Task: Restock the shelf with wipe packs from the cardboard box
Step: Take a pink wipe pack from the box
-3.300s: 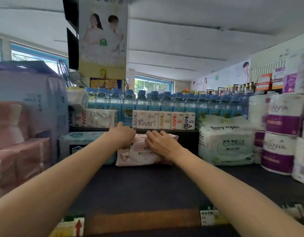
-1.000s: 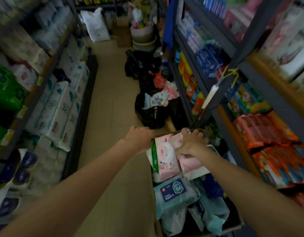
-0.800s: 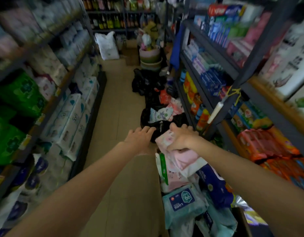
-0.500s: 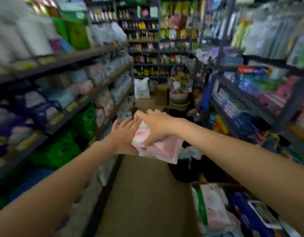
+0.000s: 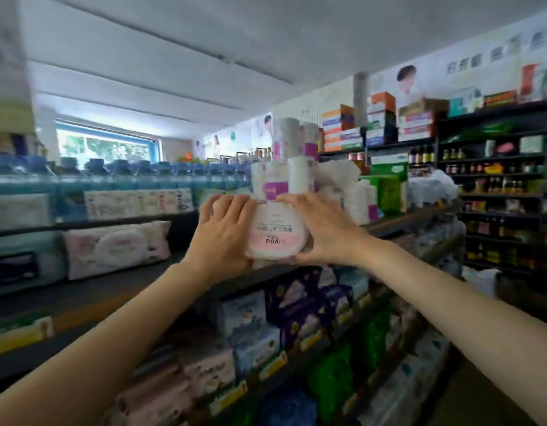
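A pink-and-white wipe pack [image 5: 273, 238] is held up at the level of the dark top shelf [image 5: 91, 295], its label upside down. My left hand [image 5: 224, 235] grips its left side and my right hand [image 5: 321, 230] grips its right side, thumb under the pack. Another pink wipe pack [image 5: 115, 247] lies on the top shelf to the left. The cardboard box is out of view.
Blue-capped water bottles [image 5: 137, 179] line the back of the top shelf. White-and-purple tissue rolls [image 5: 284, 167] stand right behind the held pack. Lower shelves [image 5: 266, 321] hold boxed and bagged goods. Far shelves [image 5: 496, 179] on the right carry bottles and boxes.
My right hand lifted a pink pack out of the box, my left hand joined it, and both raised it while my view swung up from the aisle floor to the top shelf.
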Tool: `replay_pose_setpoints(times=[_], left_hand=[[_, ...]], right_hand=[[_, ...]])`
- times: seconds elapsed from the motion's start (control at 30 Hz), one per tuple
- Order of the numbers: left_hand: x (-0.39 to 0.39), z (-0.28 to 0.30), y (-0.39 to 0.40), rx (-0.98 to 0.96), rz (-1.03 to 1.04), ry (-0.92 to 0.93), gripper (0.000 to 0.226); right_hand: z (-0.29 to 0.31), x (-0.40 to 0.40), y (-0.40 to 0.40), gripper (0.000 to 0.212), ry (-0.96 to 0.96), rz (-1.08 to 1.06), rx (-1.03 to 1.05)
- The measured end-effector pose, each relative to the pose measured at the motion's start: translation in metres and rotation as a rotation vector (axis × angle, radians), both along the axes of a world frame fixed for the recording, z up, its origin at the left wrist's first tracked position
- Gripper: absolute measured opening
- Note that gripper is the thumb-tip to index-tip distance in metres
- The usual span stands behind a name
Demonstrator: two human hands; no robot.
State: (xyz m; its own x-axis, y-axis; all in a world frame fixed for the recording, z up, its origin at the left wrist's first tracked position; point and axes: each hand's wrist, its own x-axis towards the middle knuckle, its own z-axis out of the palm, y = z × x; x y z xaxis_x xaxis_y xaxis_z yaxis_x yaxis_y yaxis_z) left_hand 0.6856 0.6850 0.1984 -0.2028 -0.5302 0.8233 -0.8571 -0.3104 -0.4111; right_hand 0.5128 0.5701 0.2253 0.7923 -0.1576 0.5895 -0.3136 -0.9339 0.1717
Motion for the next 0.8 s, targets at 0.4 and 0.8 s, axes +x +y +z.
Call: replay_pose_setpoints(times=[0.4, 0.8], left_hand=[[0.129, 0.04, 0.046, -0.189, 0.392, -0.234, 0.074], [0.203, 0.082, 0.036, -0.604, 0.268, 0.79, 0.09]], right_hand=[[0.018, 0.185, -0.029, 0.098, -0.157, 0.266, -0.121], [0.115, 0.297, 0.015, 0.074, -0.492, 0.575, -0.142]])
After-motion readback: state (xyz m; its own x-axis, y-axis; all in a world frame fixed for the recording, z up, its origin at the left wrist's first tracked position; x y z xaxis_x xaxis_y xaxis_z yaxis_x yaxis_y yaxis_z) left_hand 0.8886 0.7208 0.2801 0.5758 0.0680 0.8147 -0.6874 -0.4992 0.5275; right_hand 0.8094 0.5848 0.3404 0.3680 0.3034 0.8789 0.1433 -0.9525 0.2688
